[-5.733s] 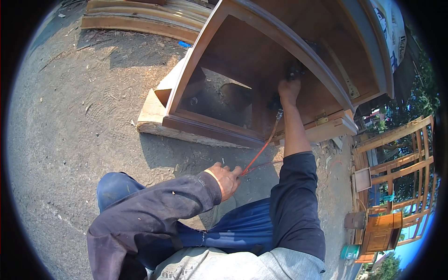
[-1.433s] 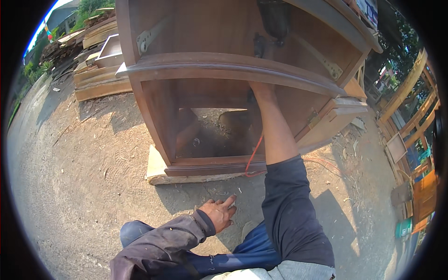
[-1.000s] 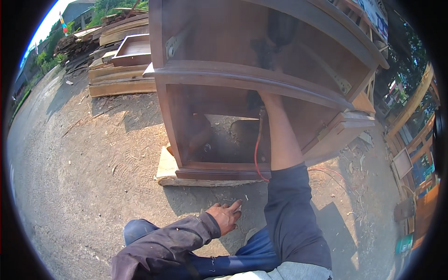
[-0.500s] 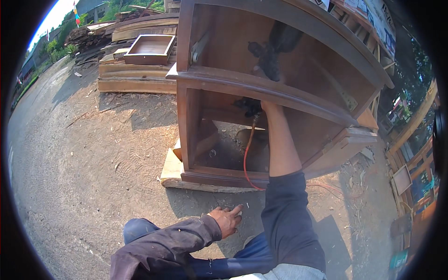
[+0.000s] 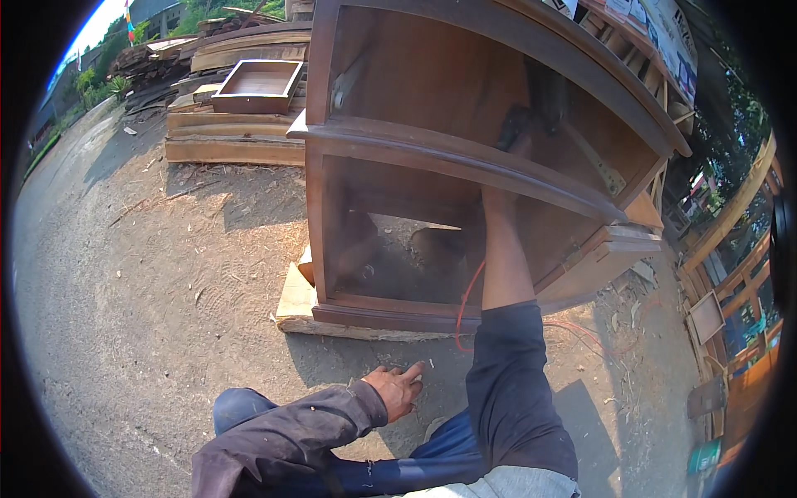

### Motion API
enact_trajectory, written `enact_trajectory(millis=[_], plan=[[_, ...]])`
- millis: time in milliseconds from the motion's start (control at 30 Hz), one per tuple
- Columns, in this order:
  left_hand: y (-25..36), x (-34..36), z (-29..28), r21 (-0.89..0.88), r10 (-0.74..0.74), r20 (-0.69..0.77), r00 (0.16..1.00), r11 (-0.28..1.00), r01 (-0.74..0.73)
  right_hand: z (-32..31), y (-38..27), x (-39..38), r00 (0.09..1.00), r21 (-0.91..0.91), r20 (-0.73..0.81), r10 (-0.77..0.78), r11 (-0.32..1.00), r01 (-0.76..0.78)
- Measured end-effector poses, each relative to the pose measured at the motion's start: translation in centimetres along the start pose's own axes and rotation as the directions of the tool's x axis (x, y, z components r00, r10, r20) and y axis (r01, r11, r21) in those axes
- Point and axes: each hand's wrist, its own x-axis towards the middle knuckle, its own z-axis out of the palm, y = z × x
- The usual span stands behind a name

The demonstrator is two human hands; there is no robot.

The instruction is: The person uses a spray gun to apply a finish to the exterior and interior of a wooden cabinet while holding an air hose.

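In front of me stands a dark brown wooden cabinet point(image 5: 465, 170) with two open compartments. My right arm reaches into the lower one, and my right hand point(image 5: 502, 192) is closed round a black spray gun point(image 5: 516, 124). The cabinet's middle rail hides part of the hand and gun. A thin orange hose point(image 5: 466, 307) hangs below it and runs out over the lower edge. Haze hangs inside the compartments. Low over my lap, my left hand point(image 5: 394, 390) has its fingers partly stretched out. A small pale bit shows by its fingertips; whether it is held I cannot tell.
The cabinet rests on a rough wooden slab point(image 5: 297, 309). At the far left a drawer point(image 5: 259, 85) lies on stacked timber point(image 5: 237, 149). A paler wooden panel point(image 5: 602, 264) juts out at the right, and the hose trails over the ground there. Wooden frames point(image 5: 707, 318) stand far right.
My right hand has moved right and deeper into the cabinet with the spray gun, drawing the hose along. Haze inside looks thicker. My left hand has hardly moved.
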Motion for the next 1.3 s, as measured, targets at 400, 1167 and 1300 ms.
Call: enact_trajectory(millis=[400, 1167, 1300], plan=[[-0.8, 0.6, 0.9, -0.032, -0.043, -0.01, 0.999, 0.999, 0.042, 0.3, -4.6, 0.3, 0.677, 0.589, 0.641, 0.362, 0.334, -0.736], [-0.5, 1.3, -0.2, -0.046, -0.079, -0.044, 0.996, 0.996, 0.077, 4.4, -1.5, -11.1, 0.246, 0.147, 0.934, 0.261, 0.348, -0.926], [-0.3, 1.4, -0.6, -0.057, -0.106, -0.027, 0.994, 0.993, 0.104, 5.3, -1.0, -13.0, 0.169, 0.049, 0.959, 0.228, 0.452, -0.891]])
